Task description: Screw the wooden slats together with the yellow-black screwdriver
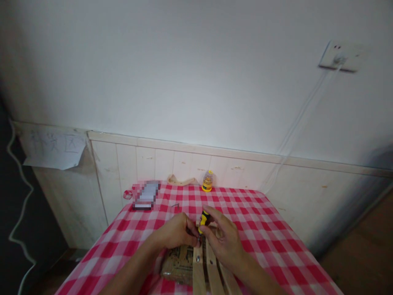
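Note:
My right hand [225, 237] is closed around a yellow and black screwdriver [203, 221], its tip pointing down at a pale wooden slat [198, 270]. Pinched fingers of my left hand [181, 232] meet at the screwdriver's lower end; what they hold, perhaps something small and metallic, is too small to make out. A second slat [212, 262] and a third lie alongside, and dark metal fittings show in the first two. Beneath the slats is a brown printed package [176, 262] in clear wrapping.
A red and white checked cloth [123, 254] covers the table. Toward the back lie a blurred flat device [147, 195], a small L-shaped metal key [176, 205], a curved wooden piece [182, 180] and a yellow-based clear container [207, 181]. A wall socket [342, 57] with cables is at upper right.

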The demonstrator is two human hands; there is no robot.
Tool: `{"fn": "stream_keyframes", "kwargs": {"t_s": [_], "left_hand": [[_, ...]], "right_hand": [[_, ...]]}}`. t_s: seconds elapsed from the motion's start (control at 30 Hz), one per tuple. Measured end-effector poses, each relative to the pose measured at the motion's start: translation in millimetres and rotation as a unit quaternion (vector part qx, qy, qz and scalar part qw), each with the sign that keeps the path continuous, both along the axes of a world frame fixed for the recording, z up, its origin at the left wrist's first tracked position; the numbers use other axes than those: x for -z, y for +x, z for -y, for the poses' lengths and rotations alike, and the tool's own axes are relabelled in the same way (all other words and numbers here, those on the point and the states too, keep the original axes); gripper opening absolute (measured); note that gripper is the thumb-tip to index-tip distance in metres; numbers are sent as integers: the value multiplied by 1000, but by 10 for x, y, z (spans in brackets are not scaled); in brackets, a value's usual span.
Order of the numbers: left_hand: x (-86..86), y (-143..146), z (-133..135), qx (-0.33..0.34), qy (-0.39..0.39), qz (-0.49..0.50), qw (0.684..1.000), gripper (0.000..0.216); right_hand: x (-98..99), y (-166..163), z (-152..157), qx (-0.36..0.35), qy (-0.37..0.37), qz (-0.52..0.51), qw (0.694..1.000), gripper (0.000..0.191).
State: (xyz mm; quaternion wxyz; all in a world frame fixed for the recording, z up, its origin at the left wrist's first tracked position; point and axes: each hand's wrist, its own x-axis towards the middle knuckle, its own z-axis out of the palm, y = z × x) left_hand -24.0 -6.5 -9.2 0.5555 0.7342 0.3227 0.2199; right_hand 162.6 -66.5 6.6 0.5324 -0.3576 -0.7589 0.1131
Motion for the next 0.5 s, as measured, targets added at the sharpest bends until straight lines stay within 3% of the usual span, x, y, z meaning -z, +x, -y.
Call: {"fn": "stream_keyframes", "kwargs": {"t_s": [0.13,0.5], "left_hand": [[-24,-2,5,1,5,6,1000,22],[26,0,-19,-2,19,-9,1000,23]], "right_hand": [[-30,29,52,22,23,28,999,51],[55,23,18,22,-3,-3,1000,48]]}}
